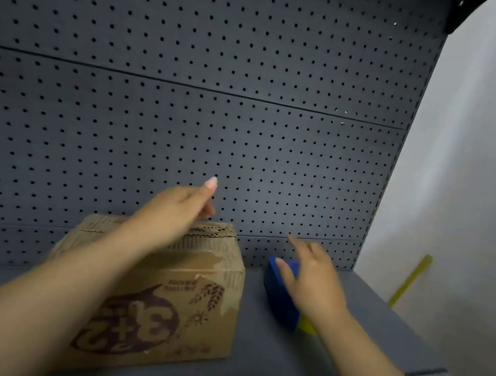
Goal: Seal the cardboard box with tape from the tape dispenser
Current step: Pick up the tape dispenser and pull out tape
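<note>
A brown cardboard box [186, 303] with a dark upside-down print stands on the dark shelf [274, 368], its top flaps down. My left hand [176, 211] hovers over the box's top far edge, fingers apart, holding nothing. To the right of the box lies a blue tape dispenser [280, 296] with a yellow part showing at its near end. My right hand [309, 281] is spread open just above the dispenser and hides much of it; whether it touches the dispenser is unclear.
A dark pegboard [190, 94] forms the back wall right behind the box. The shelf ends at the right [426, 371]; beyond it is a pale wall with a yellow stick [411, 279] leaning against it.
</note>
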The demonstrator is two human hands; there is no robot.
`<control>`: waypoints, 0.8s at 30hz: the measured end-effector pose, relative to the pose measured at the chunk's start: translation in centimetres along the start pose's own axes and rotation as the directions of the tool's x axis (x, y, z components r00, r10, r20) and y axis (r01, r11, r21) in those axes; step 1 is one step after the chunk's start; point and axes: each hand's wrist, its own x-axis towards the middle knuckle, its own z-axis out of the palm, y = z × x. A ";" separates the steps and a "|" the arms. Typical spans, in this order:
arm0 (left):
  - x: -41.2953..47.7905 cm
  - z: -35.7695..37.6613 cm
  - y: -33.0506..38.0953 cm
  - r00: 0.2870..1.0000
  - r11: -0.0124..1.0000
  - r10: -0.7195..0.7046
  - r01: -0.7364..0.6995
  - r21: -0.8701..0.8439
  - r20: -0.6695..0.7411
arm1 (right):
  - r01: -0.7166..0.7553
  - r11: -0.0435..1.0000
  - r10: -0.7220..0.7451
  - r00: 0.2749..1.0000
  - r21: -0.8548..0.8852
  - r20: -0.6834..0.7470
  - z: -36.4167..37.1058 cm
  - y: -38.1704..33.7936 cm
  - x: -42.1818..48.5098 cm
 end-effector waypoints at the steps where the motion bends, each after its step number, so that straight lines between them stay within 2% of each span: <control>1: -0.2 0.2 -0.1 1.000 0.999 -0.001 0.001 0.043 0.010 | -0.047 0.992 0.058 0.994 -0.113 0.092 1.0 0.3 -0.1; 4: -0.2 0.9 -1.1 1.000 0.991 0.005 -0.007 0.134 0.017 | -0.122 0.920 0.246 0.921 -0.373 0.303 3.9 1.6 -0.4; 6: 0.0 1.2 -1.5 1.000 0.989 -0.008 0.005 0.144 0.023 | -0.133 0.894 0.294 0.895 -0.429 0.336 5.1 2.3 -0.2; 10: 0.3 1.4 -2.4 1.000 0.992 -0.015 0.014 0.129 0.008 | -0.055 0.881 0.255 0.891 -0.470 0.375 5.7 3.5 0.1; 14: 0.4 1.3 -2.8 1.000 0.989 -0.023 0.020 0.144 0.017 | 0.030 0.871 0.162 0.924 -0.490 0.345 5.1 5.6 0.2; 24: 0.7 1.5 -3.7 0.997 0.984 -0.069 0.072 0.162 -0.024 | 0.019 0.890 0.144 0.937 -0.456 0.320 4.8 8.4 0.2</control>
